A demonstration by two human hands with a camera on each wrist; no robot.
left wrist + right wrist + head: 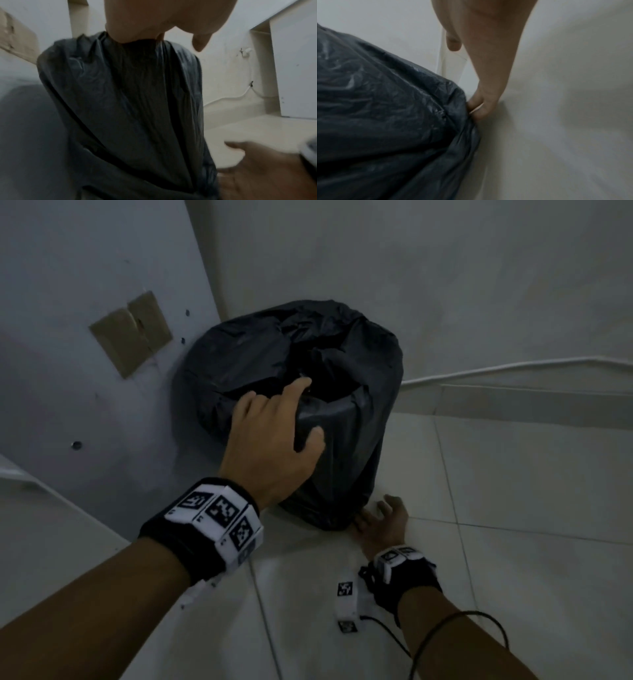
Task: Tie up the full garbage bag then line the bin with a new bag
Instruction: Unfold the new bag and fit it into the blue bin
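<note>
Risk: thin black garbage bag (291, 378) likely to tear or slip off the rim if tugged from one low corner; bin underneath may tip toward the wall.
Bag place: centre of the head view, draped over the bin, in the corner on the tiled floor (513, 508).
Left grip: left hand (274, 440) spread wide, fingers resting on the bag's top near the rim.
Right grip: right hand (383, 520) low at the base, fingertips (476, 106) pinching the bag's bottom hem.
</note>
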